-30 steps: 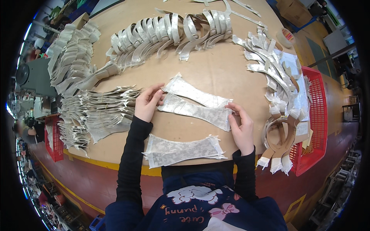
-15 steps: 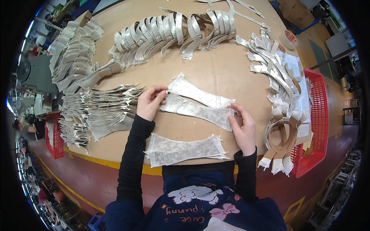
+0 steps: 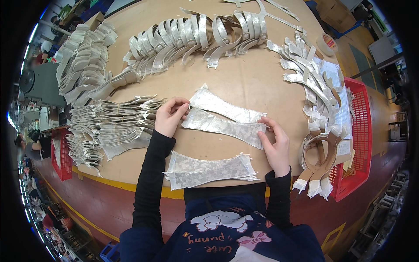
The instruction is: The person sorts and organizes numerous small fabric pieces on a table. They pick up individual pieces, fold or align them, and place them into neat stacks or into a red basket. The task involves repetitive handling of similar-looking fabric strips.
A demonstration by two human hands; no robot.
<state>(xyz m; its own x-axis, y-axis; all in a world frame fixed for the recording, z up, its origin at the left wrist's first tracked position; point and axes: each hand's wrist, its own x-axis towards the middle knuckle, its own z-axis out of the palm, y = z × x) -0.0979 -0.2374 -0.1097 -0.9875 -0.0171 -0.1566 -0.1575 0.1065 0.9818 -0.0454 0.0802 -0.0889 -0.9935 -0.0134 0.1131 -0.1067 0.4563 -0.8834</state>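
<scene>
Two silvery cut pieces with flared ends and frayed edges lie at a slant in front of me. My left hand [image 3: 172, 115] closes thumb and fingers at the left end of the nearer silvery piece [image 3: 222, 125]. The right end of that same piece sits between the thumb and fingers of my right hand [image 3: 276, 139]. Just beyond it, the farther silvery piece [image 3: 224, 105] rests on the table, its right end close to my right fingertips. Nearer my body, a small stack of similar grey mottled pieces [image 3: 211, 171] lies along the table edge.
Bundled grey pieces [image 3: 118, 124] stand packed left of my left hand, with another pile [image 3: 85, 61] behind. A row of silvery buckled straps [image 3: 192, 39] runs across the back of the brown table [image 3: 244, 78]. More straps [image 3: 312, 87], a tape roll [image 3: 326, 45] and a red basket [image 3: 360, 126] are right.
The fingers of my left hand have shifted very slightly at the piece's end. My right hand and the other pieces stay in place.
</scene>
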